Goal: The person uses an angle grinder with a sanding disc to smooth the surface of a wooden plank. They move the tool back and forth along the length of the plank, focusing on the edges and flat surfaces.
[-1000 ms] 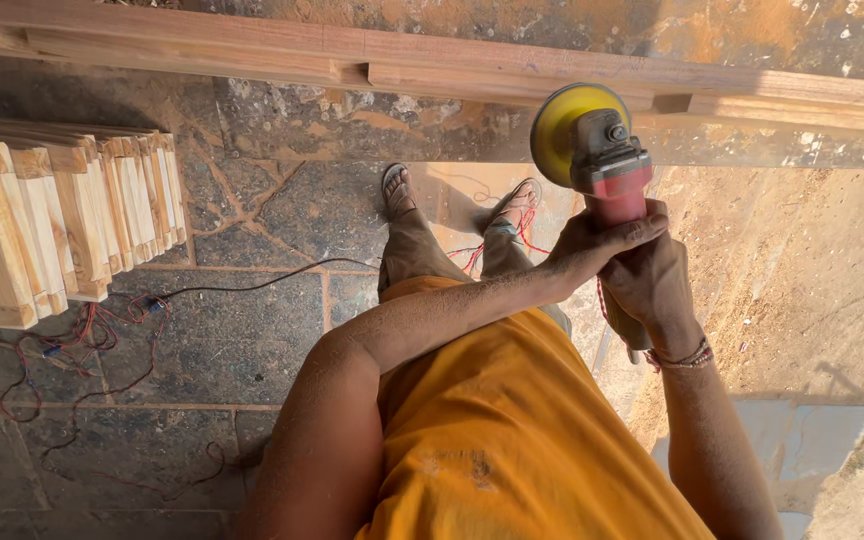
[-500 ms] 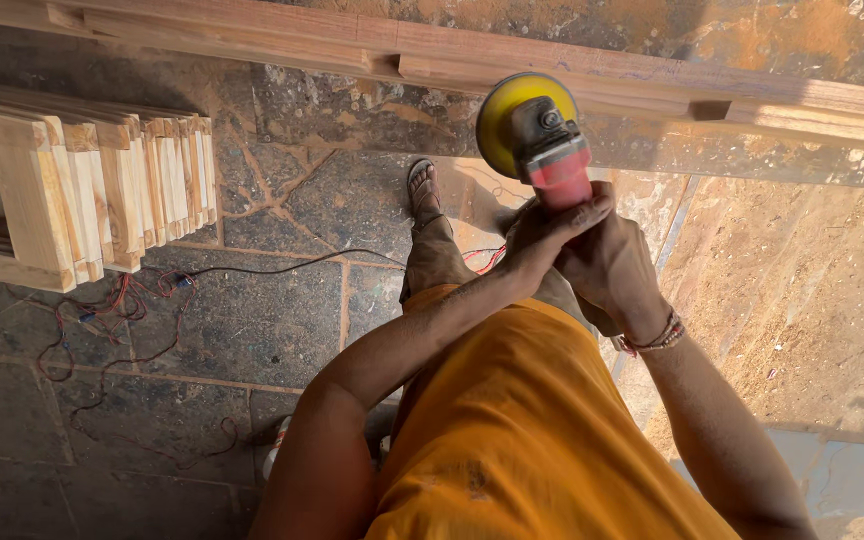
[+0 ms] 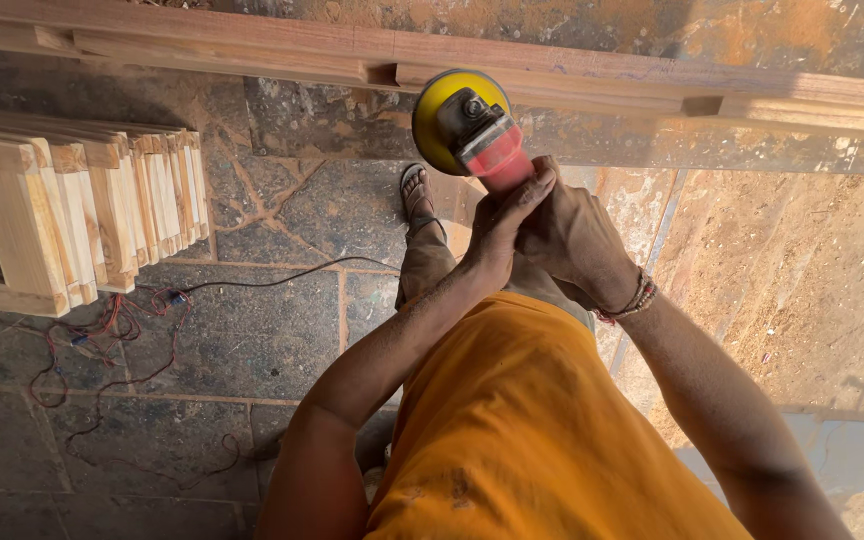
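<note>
Both hands, left hand and right hand, grip wrapped tight around red-bodied sander; its round yellow disc meets the long, rough wooden beam. Dusty stone floor below.

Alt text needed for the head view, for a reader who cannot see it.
Both hands, left hand and right hand, grip a red angle grinder whose yellow disc meets a long wooden frame. Stacked wood pieces and a cable lie on the stone floor.
</note>
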